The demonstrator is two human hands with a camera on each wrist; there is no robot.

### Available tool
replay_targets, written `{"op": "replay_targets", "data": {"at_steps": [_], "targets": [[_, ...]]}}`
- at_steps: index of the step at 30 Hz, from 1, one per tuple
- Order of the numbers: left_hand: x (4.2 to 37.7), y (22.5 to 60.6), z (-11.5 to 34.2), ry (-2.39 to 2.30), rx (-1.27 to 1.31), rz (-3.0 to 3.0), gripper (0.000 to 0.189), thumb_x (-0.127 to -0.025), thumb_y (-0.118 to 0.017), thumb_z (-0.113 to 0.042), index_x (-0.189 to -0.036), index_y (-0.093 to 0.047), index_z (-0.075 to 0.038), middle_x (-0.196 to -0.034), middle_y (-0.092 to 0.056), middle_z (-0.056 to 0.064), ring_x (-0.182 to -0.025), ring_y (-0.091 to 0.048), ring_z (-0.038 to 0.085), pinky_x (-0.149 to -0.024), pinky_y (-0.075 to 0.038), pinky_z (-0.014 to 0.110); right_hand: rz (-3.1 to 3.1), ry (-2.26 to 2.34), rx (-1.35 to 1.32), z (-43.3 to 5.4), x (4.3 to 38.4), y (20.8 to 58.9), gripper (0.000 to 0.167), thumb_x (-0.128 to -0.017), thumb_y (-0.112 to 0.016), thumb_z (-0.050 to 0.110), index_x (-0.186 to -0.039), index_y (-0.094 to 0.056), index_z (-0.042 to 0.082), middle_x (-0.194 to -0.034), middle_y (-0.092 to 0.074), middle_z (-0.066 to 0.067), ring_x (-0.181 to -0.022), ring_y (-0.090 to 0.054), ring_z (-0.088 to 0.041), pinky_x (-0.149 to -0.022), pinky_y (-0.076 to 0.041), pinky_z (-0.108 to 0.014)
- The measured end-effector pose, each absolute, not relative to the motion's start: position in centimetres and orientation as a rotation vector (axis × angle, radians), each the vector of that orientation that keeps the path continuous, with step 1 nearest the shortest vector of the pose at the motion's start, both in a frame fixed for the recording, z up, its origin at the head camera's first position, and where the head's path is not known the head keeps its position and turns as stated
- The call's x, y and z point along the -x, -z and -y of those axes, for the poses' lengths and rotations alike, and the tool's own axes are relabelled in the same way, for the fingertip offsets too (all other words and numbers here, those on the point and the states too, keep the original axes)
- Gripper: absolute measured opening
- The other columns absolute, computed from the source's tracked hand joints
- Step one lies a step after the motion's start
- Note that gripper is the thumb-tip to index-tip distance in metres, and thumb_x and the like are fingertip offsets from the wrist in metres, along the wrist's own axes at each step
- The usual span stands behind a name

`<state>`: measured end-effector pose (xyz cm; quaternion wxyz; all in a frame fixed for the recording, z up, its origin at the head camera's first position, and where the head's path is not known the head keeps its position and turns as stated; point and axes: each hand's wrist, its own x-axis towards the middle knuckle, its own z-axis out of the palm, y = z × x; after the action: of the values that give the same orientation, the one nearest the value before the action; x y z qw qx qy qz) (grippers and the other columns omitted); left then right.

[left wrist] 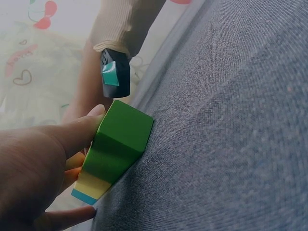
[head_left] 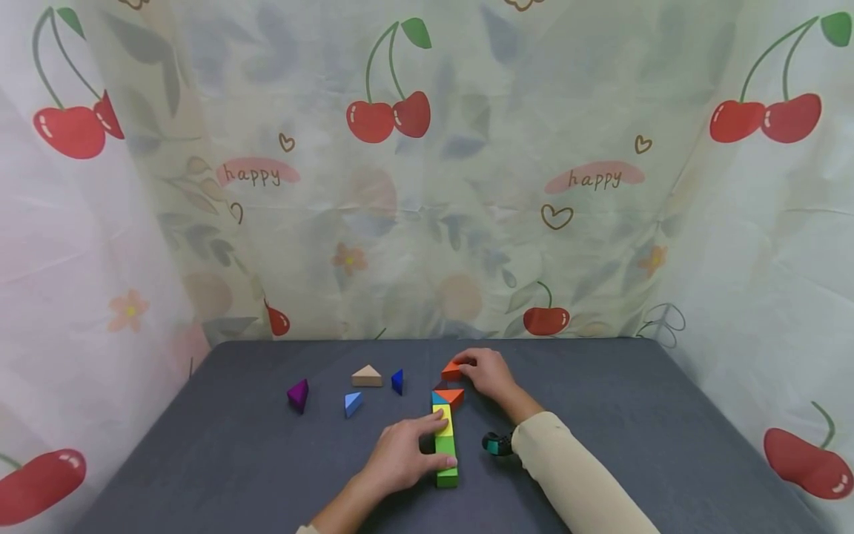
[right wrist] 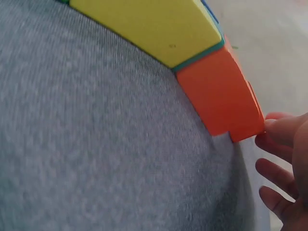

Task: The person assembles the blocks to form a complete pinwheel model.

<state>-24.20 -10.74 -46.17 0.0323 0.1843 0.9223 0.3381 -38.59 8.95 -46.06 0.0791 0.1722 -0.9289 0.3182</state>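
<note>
A row of coloured wooden blocks runs away from me in the head view: green blocks [head_left: 445,446] nearest, then a yellow block [head_left: 445,429], a blue triangle [head_left: 437,398] and an orange triangle [head_left: 455,397]. My left hand [head_left: 400,454] rests along this row from the left, thumb on the green end and index finger on the yellow block. At the far end, my right hand [head_left: 490,371] pinches another orange triangular block [head_left: 450,371] between thumb and fingers. In the right wrist view that block [right wrist: 248,126] overlaps the orange triangle [right wrist: 211,91] beside the yellow block [right wrist: 154,29].
Left of the row lie loose blocks: a purple one [head_left: 298,395], a light blue triangle [head_left: 352,403], a beige triangle [head_left: 367,377] and a dark blue one [head_left: 397,381]. A dark grey cloth [head_left: 220,460] covers the table. A cherry-print curtain [head_left: 414,193] hangs behind it.
</note>
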Motion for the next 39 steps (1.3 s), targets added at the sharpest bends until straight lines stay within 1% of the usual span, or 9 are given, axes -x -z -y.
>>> {"op": "replay_targets", "data": {"at_steps": [5, 12, 19, 22, 27, 34, 39], "targets": [[24.2, 46.2, 10.8, -1.039, -0.571, -2.838, 0.063, -0.079, -0.075, -0.055, -0.133, -0.063, -0.024, -0.140, -0.052, -0.012, -0.127, -0.050, 0.028, -0.099, -0.034, 0.061, 2.795, -0.969, -0.561, -8.4, 38.6, 45.9, 0.017, -0.094, -0.066, 0.015, -0.108, -0.075, 0.017, -0.106, -0.070, 0.000, -0.100, -0.062, -0.023, -0.089, -0.049, -0.044], [24.3, 46.2, 10.8, -1.037, -0.575, -2.834, 0.063, -0.079, -0.075, -0.054, -0.133, -0.063, -0.024, -0.140, -0.052, -0.012, -0.127, -0.050, 0.028, -0.099, -0.034, 0.061, 2.817, -1.004, -0.597, -7.7, 38.4, 45.8, 0.017, -0.094, -0.065, 0.013, -0.106, -0.076, 0.018, -0.110, -0.069, 0.000, -0.103, -0.062, -0.024, -0.090, -0.048, -0.044], [24.2, 46.3, 10.7, -1.039, -0.578, -2.842, 0.064, -0.078, -0.075, -0.055, -0.132, -0.063, -0.024, -0.140, -0.052, -0.012, -0.127, -0.050, 0.028, -0.099, -0.034, 0.061, 2.805, -1.066, -0.640, -7.4, 38.2, 46.0, 0.014, -0.094, -0.066, 0.014, -0.103, -0.076, 0.018, -0.108, -0.069, -0.002, -0.099, -0.063, -0.023, -0.087, -0.050, -0.043], [24.2, 46.3, 10.7, -1.046, -0.594, -2.852, 0.063, -0.078, -0.076, -0.054, -0.132, -0.064, -0.023, -0.140, -0.053, -0.011, -0.126, -0.051, 0.029, -0.098, -0.035, 0.061, 2.797, -1.095, -0.621, -7.2, 38.2, 46.1, 0.012, -0.093, -0.067, 0.017, -0.103, -0.074, 0.018, -0.105, -0.069, 0.000, -0.096, -0.063, -0.020, -0.085, -0.050, -0.041], [24.2, 46.2, 10.7, -1.052, -0.602, -2.854, 0.063, -0.078, -0.076, -0.053, -0.132, -0.064, -0.022, -0.140, -0.053, -0.011, -0.126, -0.051, 0.029, -0.098, -0.035, 0.061, 2.789, -1.159, -0.569, -6.8, 38.3, 46.4, 0.014, -0.092, -0.069, 0.019, -0.106, -0.071, 0.016, -0.099, -0.069, 0.001, -0.089, -0.063, -0.016, -0.082, -0.052, -0.038], [24.2, 46.2, 10.6, -1.036, -0.590, -2.858, 0.063, -0.078, -0.075, -0.054, -0.132, -0.064, -0.023, -0.139, -0.053, -0.012, -0.126, -0.052, 0.028, -0.098, -0.035, 0.061, 2.814, -1.149, -0.530, -6.6, 38.0, 46.5, 0.015, -0.091, -0.071, 0.022, -0.103, -0.072, 0.013, -0.090, -0.068, 0.003, -0.079, -0.061, -0.013, -0.074, -0.052, -0.034], [24.1, 46.3, 10.7, -1.054, -0.596, -2.855, 0.063, -0.078, -0.076, -0.053, -0.131, -0.064, -0.023, -0.139, -0.053, -0.011, -0.125, -0.051, 0.029, -0.098, -0.035, 0.061, 2.823, -1.140, -0.519, -6.5, 38.0, 46.5, 0.015, -0.090, -0.072, 0.023, -0.102, -0.073, 0.013, -0.087, -0.068, 0.004, -0.076, -0.060, -0.012, -0.071, -0.052, -0.032]]}}
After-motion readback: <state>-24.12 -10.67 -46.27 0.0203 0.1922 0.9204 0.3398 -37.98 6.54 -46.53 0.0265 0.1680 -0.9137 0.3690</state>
